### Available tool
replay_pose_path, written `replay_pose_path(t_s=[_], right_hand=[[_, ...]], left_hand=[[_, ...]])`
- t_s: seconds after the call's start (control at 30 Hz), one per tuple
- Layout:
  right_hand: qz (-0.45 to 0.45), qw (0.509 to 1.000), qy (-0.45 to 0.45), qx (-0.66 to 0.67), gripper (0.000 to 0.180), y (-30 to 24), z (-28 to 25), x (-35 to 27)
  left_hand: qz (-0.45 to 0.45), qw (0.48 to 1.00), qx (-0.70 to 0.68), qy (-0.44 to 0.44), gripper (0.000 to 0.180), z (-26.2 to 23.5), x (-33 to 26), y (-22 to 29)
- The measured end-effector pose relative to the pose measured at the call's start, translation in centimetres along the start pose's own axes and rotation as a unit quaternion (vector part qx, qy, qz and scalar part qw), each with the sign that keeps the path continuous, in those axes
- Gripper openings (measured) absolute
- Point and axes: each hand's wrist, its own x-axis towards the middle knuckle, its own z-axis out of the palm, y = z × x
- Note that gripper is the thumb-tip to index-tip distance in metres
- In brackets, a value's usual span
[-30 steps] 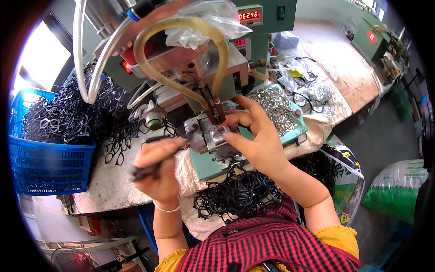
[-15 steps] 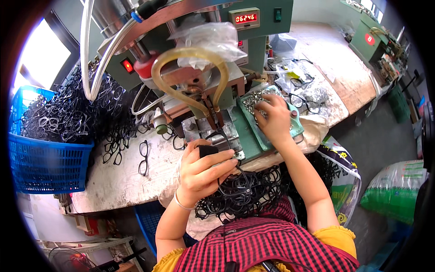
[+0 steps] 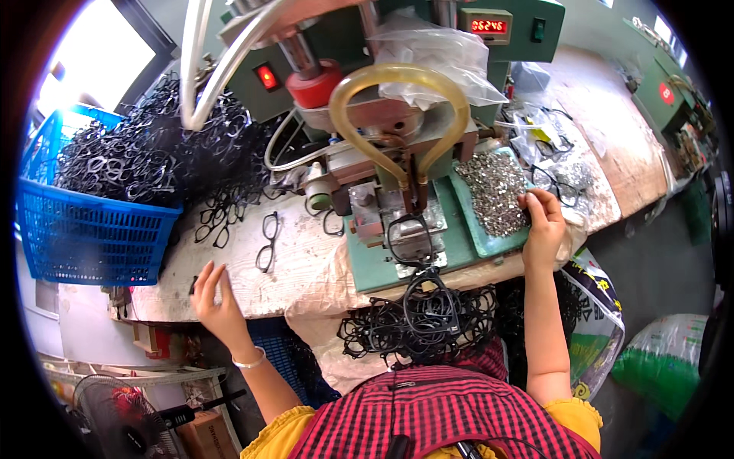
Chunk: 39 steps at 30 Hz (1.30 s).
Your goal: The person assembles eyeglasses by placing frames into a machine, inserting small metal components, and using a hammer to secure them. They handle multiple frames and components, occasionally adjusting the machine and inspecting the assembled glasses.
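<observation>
My left hand (image 3: 220, 310) is off the table's front edge at the left, fingers apart, with a dark covering on one fingertip. No object shows in it. At the right, my right hand (image 3: 544, 229) has thumb and fingers pinched together by the rim of a green tray (image 3: 501, 246) full of small shiny metal parts (image 3: 493, 195); what it pinches is too small to make out. Between my hands, a black eyeglass frame (image 3: 391, 243) sits in the fixture under the press head (image 3: 413, 191). More black eyeglass frames (image 3: 428, 325) are heaped in front of my apron.
A blue basket (image 3: 95, 241) heaped with black frames stands at the left. A single eyeglass frame (image 3: 267, 241) lies on the wooden table (image 3: 298, 264). A looped yellowish hose (image 3: 344, 99) hangs before the press. Sacks (image 3: 661, 352) are on the right, and a fan (image 3: 126, 424) stands lower left.
My left hand has left the fixture and swung far left, its fingers opening. My right hand has drawn from over the metal parts to the tray's right edge, fingers pinched. The view has shifted.
</observation>
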Motion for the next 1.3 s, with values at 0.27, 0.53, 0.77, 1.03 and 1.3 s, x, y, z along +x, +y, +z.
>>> replay_pose_path(t_s=[0.27,0.53,0.77,1.03,1.3], right_hand=[[-0.055,0.992,-0.085,-0.081,0.013,0.1,7.3,1.2],[-0.177,0.916,-0.002,-0.361,0.012,-2.5,-1.3,-2.4],[-0.225,0.911,-0.135,-0.319,0.012,-7.0,3.3,-4.2],[-0.142,0.966,-0.196,-0.096,0.045,-6.3,12.6,-5.6],[-0.137,0.959,-0.237,-0.07,0.055,-6.9,13.3,-5.6]], left_hand=[[-0.12,0.976,0.078,-0.164,0.013,12.8,-5.0,-5.3],[-0.122,0.976,-0.172,-0.051,0.016,8.4,-5.0,-2.5],[-0.134,0.867,-0.477,-0.051,0.022,5.4,-0.5,5.0],[-0.078,0.861,-0.5,-0.055,0.016,7.8,0.0,9.0],[0.217,0.845,-0.487,-0.044,0.015,0.5,6.7,18.8]])
